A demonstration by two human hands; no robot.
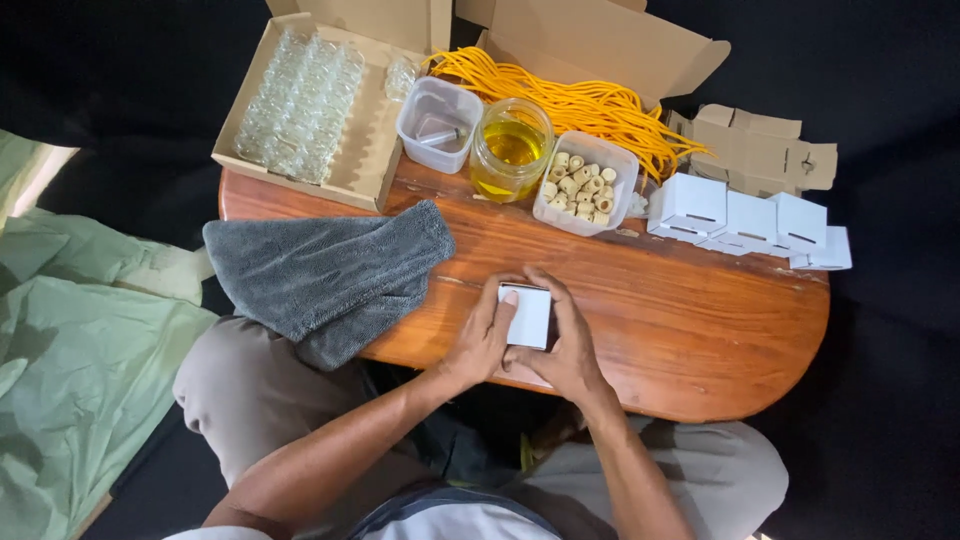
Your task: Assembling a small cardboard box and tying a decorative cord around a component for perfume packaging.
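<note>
Both hands meet at the near edge of the wooden table (700,330), closed around a small white box (527,315). The left hand (480,340) comes in from the lower left, forearm angled up across the lap, its fingers curled against the box's left side with the thumb reaching to the top corner. The right hand (570,345) comes in from the lower right, wrist bent inward, its fingers wrapped over the box's right side and top edge. The box sits upright between the palms, its white face turned up toward the camera, resting on or just above the tabletop; which one cannot be told.

A grey towel (325,270) lies to the left of the hands, draped over the table's edge and onto the person's knee. Farther back stand a jar (511,150) of yellow liquid, a clear tub (437,125) to its left, and a second tub of beige rings (585,182) to its right. Behind them a bundle of orange cords (580,100) spills from an open carton (600,40). A flat carton of glass bottles (300,95) lies at the far left. A row of folded white boxes (745,218) stands at the far right, well apart from the hands.
</note>
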